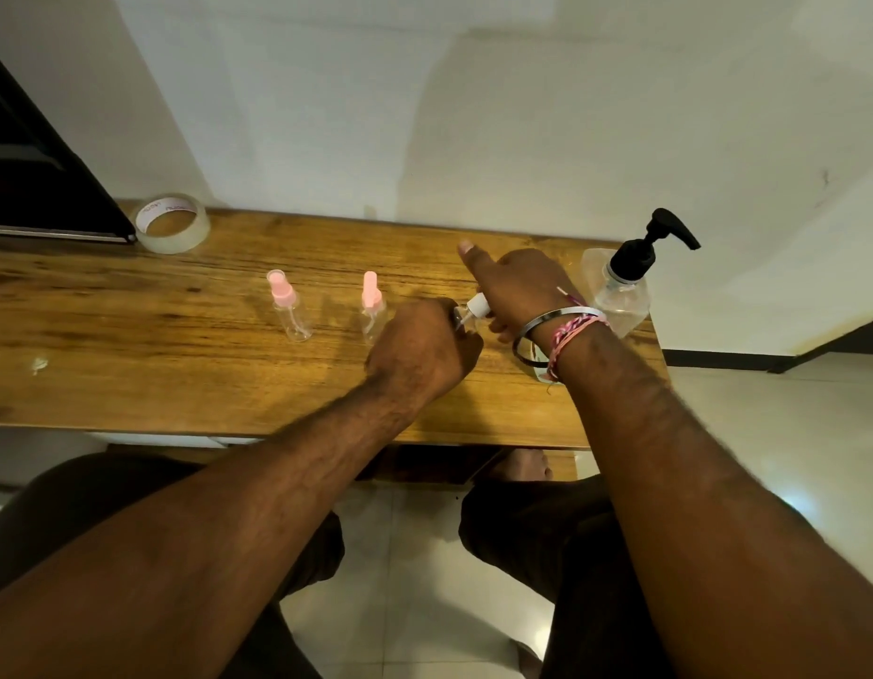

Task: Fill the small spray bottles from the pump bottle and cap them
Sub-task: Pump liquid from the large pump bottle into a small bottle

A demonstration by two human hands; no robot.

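I am seeing my left hand (427, 352) curling round a small bottle that it is almost wholly hiding; only a glint of its neck is showing. My right hand (520, 291) is gripping a white sprayer cap (477, 305) just at that neck, forefinger sticking out; I cannot tell whether it is seated. Two clear spray bottles with pink tops, one (288, 306) and another (372, 306), are standing on the wooden table (131, 335) to the left. The pump bottle (625, 286) is standing at the right edge, partly behind my wrist.
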